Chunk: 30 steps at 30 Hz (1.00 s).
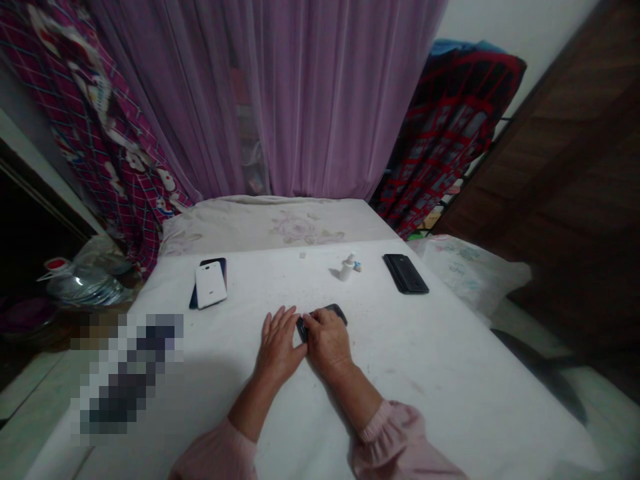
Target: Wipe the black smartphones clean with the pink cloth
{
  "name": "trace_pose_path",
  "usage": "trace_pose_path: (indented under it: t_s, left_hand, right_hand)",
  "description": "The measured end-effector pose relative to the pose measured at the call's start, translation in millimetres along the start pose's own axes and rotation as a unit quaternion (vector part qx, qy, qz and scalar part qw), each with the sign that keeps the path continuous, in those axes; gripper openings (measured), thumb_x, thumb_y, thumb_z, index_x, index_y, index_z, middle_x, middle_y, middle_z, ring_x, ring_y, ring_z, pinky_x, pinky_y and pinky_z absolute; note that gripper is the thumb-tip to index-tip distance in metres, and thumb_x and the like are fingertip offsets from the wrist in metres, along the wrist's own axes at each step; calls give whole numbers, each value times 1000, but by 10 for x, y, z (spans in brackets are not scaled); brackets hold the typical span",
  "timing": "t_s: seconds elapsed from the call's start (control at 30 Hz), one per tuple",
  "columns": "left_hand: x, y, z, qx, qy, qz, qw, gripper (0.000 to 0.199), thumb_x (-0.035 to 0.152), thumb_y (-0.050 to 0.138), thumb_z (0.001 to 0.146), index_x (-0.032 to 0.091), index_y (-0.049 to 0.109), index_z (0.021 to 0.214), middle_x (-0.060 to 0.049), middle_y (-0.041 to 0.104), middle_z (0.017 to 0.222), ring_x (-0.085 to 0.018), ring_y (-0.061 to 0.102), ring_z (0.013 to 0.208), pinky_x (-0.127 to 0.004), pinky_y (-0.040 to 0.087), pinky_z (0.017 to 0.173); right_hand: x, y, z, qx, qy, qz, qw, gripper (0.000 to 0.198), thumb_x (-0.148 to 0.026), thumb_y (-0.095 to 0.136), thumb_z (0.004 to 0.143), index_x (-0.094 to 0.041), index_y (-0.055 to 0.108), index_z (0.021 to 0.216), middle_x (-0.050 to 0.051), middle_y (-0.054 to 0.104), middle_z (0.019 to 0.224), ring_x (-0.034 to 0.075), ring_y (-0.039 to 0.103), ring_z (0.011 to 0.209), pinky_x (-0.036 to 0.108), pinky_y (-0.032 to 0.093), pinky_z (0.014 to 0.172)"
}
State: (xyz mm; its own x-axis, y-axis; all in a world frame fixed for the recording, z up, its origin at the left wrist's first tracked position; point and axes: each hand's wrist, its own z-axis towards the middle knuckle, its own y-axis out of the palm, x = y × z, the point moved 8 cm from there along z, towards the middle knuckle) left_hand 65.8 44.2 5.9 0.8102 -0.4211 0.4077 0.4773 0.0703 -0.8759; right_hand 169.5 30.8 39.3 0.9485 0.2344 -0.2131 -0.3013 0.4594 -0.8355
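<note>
A dark smartphone (338,311) lies flat on the white-covered table, partly covered by my right hand (329,339). The fingers of that hand are curled and pinched together over the phone; whatever is between them is hidden. My left hand (281,345) rests at the phone's left end, its fingers stretched out and thumb pointing toward the right hand. Beyond the hands stands a small white bottle (346,269) with a nozzle, and a small blue-and-white item (357,267) sits beside it.
A white phone (211,285) overlaps a dark one (193,296) at left. Stacked black phones (407,275) lie at right. A tiny pale square (303,255) is near the cloth fold. A large water bottle (83,283) stands off the table's left side; purple curtains (320,100) hang behind.
</note>
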Motion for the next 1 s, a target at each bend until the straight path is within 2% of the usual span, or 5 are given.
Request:
trace_pose_path:
  t_s: [0.13, 0.43, 0.57, 0.77, 1.0]
  left_hand:
    - [4, -6, 4, -5, -5, -2, 1000, 50, 25, 66, 78, 20, 54, 127, -9, 52, 142, -28, 39, 138, -53, 21, 117]
    - [2, -14, 6, 1, 3, -11, 1000, 48, 35, 67, 80, 21, 54, 125, -10, 53, 141, -29, 40, 137, -55, 22, 116]
    - [8, -14, 3, -1, 5, -10, 1000, 49, 36, 68, 80, 20, 55, 125, -10, 54, 140, -30, 40, 136, -55, 23, 116]
    - [19, -28, 3, 5, 4, -3, 1000, 50, 35, 69, 79, 20, 56, 124, -11, 54, 140, -29, 41, 136, -54, 23, 116]
    - [8, -6, 3, -3, 4, 2, 1000, 49, 28, 68, 79, 18, 55, 125, -11, 54, 141, -29, 41, 136, -54, 23, 116]
  right_hand:
    - [93, -4, -3, -5, -18, -8, 1000, 20, -17, 64, 85, -23, 73, 102, 6, 65, 89, 20, 52, 82, 30, 36, 70]
    - [581, -62, -10, -28, 60, -17, 998, 28, -12, 55, 88, -23, 72, 107, 6, 68, 95, 19, 54, 85, 28, 42, 73]
    - [527, -70, -52, -36, 50, -4, 998, 33, -11, 51, 87, -21, 69, 113, 8, 68, 104, 21, 55, 92, 30, 44, 80]
    - [368, -60, -167, -75, 25, -17, 997, 41, -27, 45, 94, -17, 55, 132, 11, 56, 135, 27, 44, 125, 42, 36, 96]
    - [134, -38, -212, -82, 10, 9, 997, 42, -28, 40, 97, -16, 54, 134, 10, 56, 137, 26, 43, 130, 45, 23, 108]
